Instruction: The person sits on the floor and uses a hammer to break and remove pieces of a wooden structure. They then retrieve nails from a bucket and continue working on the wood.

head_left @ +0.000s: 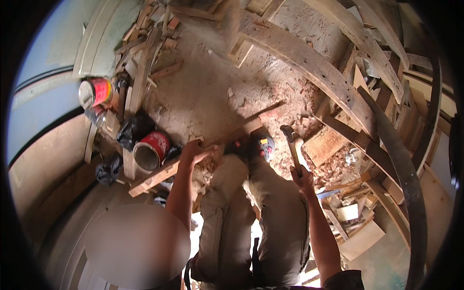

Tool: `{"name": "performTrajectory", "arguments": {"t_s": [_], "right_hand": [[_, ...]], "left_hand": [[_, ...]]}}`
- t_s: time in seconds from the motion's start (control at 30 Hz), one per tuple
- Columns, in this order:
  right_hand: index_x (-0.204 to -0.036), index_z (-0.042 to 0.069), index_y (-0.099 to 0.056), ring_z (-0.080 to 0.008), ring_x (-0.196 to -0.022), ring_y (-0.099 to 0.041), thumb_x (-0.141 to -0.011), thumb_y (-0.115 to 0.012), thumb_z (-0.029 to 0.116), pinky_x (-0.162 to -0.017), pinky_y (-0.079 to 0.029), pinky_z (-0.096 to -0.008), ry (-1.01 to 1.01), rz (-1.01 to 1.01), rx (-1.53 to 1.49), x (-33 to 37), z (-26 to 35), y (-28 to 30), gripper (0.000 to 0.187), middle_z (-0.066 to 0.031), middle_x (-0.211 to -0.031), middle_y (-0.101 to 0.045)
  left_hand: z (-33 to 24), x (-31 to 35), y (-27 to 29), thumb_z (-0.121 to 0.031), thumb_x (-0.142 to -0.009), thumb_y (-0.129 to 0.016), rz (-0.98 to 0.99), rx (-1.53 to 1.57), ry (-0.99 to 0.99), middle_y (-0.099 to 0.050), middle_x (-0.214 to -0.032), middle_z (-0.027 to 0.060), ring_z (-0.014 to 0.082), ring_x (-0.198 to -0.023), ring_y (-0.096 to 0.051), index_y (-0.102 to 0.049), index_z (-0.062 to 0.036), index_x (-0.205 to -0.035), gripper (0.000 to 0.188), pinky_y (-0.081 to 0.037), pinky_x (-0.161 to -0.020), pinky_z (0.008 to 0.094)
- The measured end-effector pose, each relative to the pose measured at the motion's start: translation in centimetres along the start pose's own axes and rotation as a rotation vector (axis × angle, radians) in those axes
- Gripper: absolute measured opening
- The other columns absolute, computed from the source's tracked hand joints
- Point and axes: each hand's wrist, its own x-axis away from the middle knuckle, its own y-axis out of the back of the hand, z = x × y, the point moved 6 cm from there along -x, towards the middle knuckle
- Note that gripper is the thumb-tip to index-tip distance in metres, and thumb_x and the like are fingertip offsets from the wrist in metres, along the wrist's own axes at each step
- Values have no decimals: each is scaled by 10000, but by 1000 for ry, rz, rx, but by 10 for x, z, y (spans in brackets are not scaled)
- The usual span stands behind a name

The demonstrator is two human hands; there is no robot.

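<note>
The right hand (303, 178) is closed around the handle of a hammer (291, 145), head raised above the sawdust-covered floor (208, 92). The left hand (193, 152) grips a wooden plank (159, 176) beside a red can (150, 150).

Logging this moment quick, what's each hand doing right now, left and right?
Left hand: closed on the wooden plank, gripping it from above.
Right hand: closed on the hammer, its head raised.

Left hand (194, 152) reached forward, palm down, fingers curled over something; left forearm bare, extended from lower left; right hand (303, 178) fisted, knuckles up, gripping something; right forearm bare, angled up from lower right; both arms well apart.
</note>
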Motion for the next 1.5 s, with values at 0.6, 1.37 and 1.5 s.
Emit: {"name": "performTrajectory", "arguments": {"t_s": [0.6, 1.37, 1.5], "right_hand": [[-1035, 29, -526, -340, -630, -668, -1029, -495, 325, -595, -506, -448, 232, -245, -441, -143, 10, -47, 297, -169, -670, -635], [-1123, -14, -541, -419, -640, -666, -966, -620, 162, -534, -500, -452, 323, -218, -362, -123, 8, -109, 249, -235, -702, -638], [-1109, -15, -546, -414, -622, -657, -952, -632, 131, -527, -489, -457, 373, -260, -381, -132, 12, -100, 231, -225, -690, -629]], "left_hand": [[-63, -54, -36, -737, -733, -680, -202, -28, -126, -692, -800, 266, 401, -834, -706, -725, 48, -930, 811, -529, -745, 467], [-85, -103, -36, -487, -803, -768, -650, -189, -446, -562, -1182, 257, 440, -1071, -549, -522, 49, -1269, 752, -448, -933, 503], [-83, -107, -38, -409, -753, -833, -638, -67, -482, -563, -1043, 214, 415, -968, -564, -540, 33, -1098, 632, -469, -841, 488]]}}
